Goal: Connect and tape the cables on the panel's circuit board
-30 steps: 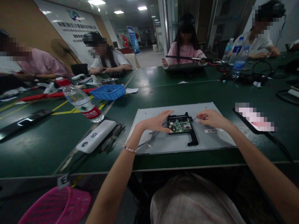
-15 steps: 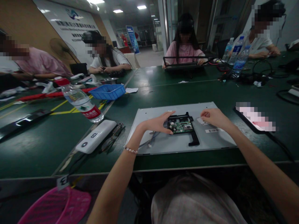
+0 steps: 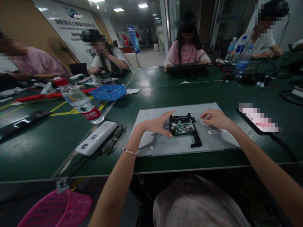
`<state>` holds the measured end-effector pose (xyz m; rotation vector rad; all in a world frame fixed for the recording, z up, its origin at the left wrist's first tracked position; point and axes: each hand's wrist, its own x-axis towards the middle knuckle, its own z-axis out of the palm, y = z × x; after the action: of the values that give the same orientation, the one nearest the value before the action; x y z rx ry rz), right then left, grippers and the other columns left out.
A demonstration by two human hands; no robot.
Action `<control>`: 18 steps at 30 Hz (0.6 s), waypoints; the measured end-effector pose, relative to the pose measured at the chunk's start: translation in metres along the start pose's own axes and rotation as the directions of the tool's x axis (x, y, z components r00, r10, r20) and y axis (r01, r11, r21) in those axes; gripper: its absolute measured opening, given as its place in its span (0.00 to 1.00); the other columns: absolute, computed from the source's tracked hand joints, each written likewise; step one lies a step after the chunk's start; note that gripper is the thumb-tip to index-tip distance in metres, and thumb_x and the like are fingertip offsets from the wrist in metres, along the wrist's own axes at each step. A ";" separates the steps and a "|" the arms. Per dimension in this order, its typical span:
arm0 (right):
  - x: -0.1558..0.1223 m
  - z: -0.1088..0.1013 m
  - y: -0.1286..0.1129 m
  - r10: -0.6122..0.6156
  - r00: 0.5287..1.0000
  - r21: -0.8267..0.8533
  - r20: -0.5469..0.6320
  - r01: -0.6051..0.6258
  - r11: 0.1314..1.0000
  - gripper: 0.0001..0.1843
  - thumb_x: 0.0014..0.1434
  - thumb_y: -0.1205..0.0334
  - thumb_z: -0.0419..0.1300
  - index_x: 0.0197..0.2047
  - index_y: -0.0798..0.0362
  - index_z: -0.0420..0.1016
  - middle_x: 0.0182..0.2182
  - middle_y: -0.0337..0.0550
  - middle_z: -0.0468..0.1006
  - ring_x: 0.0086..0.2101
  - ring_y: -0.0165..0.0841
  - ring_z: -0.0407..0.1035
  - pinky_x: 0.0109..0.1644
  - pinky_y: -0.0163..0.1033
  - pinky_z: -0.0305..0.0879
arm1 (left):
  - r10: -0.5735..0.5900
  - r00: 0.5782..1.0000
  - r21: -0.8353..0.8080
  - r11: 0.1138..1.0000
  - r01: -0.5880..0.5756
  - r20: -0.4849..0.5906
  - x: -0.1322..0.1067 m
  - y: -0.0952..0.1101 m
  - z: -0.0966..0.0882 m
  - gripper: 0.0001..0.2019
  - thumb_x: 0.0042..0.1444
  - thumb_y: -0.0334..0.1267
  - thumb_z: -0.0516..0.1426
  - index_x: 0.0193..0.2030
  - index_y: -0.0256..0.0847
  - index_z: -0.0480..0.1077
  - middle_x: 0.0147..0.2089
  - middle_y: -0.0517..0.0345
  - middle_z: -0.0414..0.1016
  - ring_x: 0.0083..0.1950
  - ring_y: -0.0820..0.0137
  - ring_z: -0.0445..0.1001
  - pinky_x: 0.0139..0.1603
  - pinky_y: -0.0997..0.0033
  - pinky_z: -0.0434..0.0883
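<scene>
A flat grey panel (image 3: 165, 146) lies on the green table in front of me. On it sits a green circuit board (image 3: 183, 127) inside a black plastic frame (image 3: 196, 138) with an arm reaching toward me. My left hand (image 3: 157, 124) is open, thumb and fingers spread at the frame's left side; whether it touches is unclear. Thin grey cables (image 3: 152, 142) run beneath that hand. Over the panel's right part, my right hand (image 3: 216, 119) is closed, its fingertips pinched above a white label. Anything between them is too small to make out. A barcode sticker (image 3: 215, 131) lies just below.
Left of the panel are a white power bank (image 3: 97, 138), glasses (image 3: 112, 140), a water bottle (image 3: 81, 102) and a blue basket (image 3: 109, 92). A phone (image 3: 258, 118) with a cable lies at right. A pink basket (image 3: 56, 208) hangs below the table edge. Several people sit around.
My left hand has shifted slightly left from the frame. My right hand has moved a little left. Across the table, a person's dark panel is tilted lower; another person has raised a hand.
</scene>
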<state>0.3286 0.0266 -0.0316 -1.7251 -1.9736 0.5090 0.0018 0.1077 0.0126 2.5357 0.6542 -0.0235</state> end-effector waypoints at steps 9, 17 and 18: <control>0.031 -0.006 -0.043 -0.222 0.975 -0.072 0.001 0.221 0.973 0.12 0.58 0.63 0.57 0.43 0.53 0.78 0.43 0.49 0.76 0.36 0.35 0.73 0.43 0.39 0.67 | -0.039 0.999 0.050 0.998 0.040 -0.027 0.002 -0.001 0.002 0.54 0.46 0.57 0.62 0.71 0.42 0.35 0.71 0.42 0.43 0.68 0.52 0.55 0.64 0.57 0.58; 0.106 0.027 -0.080 -0.456 0.874 -0.217 0.167 0.484 0.848 0.14 0.57 0.63 0.60 0.46 0.55 0.78 0.44 0.50 0.78 0.44 0.39 0.71 0.47 0.38 0.63 | -0.013 1.000 0.023 1.000 0.013 -0.025 0.003 0.001 0.004 0.52 0.46 0.55 0.62 0.70 0.39 0.38 0.70 0.41 0.46 0.69 0.53 0.50 0.68 0.56 0.54; 0.113 0.031 -0.082 -0.486 0.851 -0.224 0.202 0.523 0.823 0.13 0.56 0.63 0.60 0.45 0.55 0.79 0.44 0.49 0.78 0.45 0.39 0.70 0.48 0.38 0.62 | -0.004 1.000 0.017 1.000 0.005 -0.023 0.003 0.001 0.003 0.51 0.46 0.54 0.62 0.70 0.39 0.39 0.70 0.42 0.46 0.69 0.53 0.50 0.68 0.55 0.54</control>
<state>0.2328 0.1274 0.0001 -1.2364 -2.5813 0.1717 0.0052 0.1063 0.0100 2.5543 0.6714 -0.0012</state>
